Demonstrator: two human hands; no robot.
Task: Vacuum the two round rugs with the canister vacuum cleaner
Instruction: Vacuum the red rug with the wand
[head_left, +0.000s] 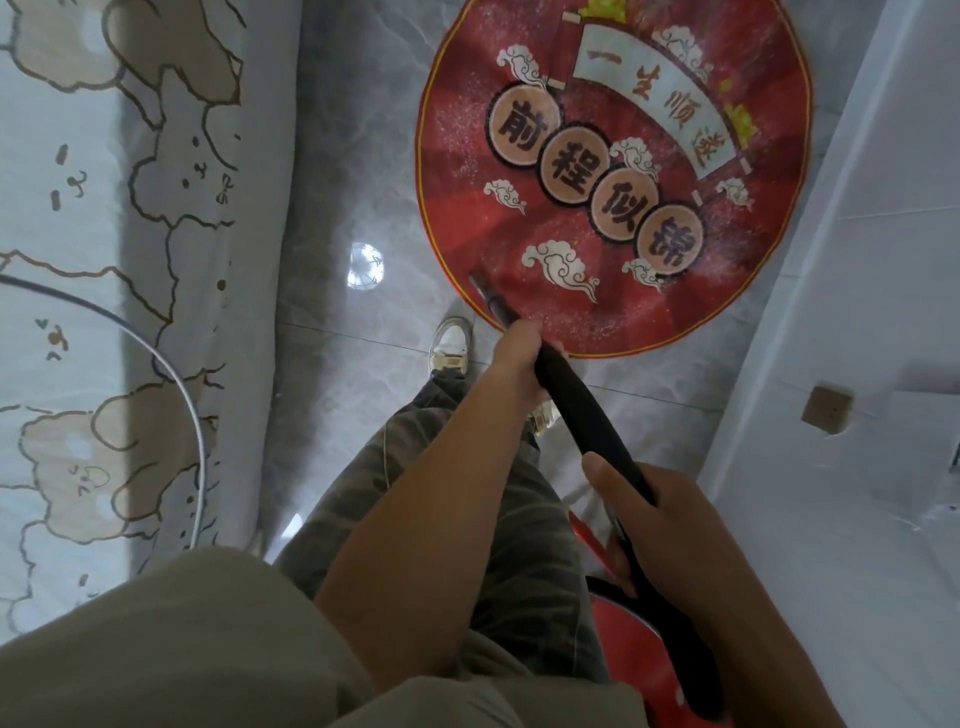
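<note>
Round rug (613, 171) speckled white, seemingly barely begun, nozzle (488, 293) at its near edge, left grip (514, 358) and right grip (675, 525) clasping hose (571, 410); second rug unseen.

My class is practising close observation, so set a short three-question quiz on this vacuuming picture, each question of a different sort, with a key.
1. True or false: the nozzle sits at the middle of the rug.
2. The left hand and the right hand both grip the hose. Which is nearer the nozzle? A. left B. right C. level
3. Fill in: the rug's main colour is ____.
Key: 1 false, it is at the near edge; 2 A; 3 red.
</note>
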